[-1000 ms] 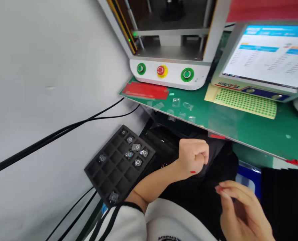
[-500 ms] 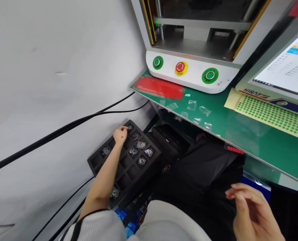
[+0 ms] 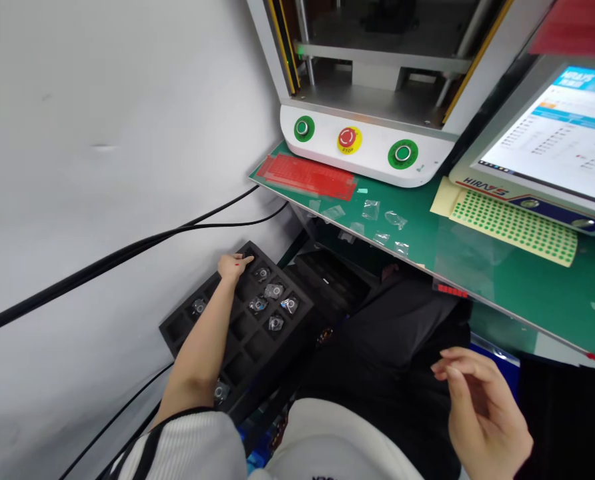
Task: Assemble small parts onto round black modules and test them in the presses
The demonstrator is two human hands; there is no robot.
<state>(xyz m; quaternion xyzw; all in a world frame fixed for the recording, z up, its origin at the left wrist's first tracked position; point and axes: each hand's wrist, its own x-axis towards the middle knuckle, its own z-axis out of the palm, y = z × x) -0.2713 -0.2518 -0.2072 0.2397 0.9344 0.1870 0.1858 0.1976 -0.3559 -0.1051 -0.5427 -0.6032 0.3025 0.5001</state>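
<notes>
My left hand (image 3: 232, 265) reaches into the far corner compartment of a black foam tray (image 3: 257, 347). Its fingers are closed at a small black part (image 3: 249, 254), mostly hidden by the fingertips. Near it, several similar black parts (image 3: 274, 291) with round rings, wrapped in clear film, sit in other compartments. One wrapped part (image 3: 198, 307) lies on the wall side of my left forearm. My right hand (image 3: 485, 410) hovers over the right side of my lap, its fingers loosely curved and a little apart, with nothing visible in it.
On the green bench (image 3: 417, 250) stands a machine with a white button panel (image 3: 367, 143). Red sheets (image 3: 305, 177), clear film scraps (image 3: 371, 210) and a green-dotted sticker sheet (image 3: 515, 227) lie before it. A monitor (image 3: 542, 147) stands right. Black cables (image 3: 127, 253) run along the wall.
The view has shifted slightly to the right. My left fingers now cover more of the part in the corner compartment. My right hand keeps much the same curved pose.
</notes>
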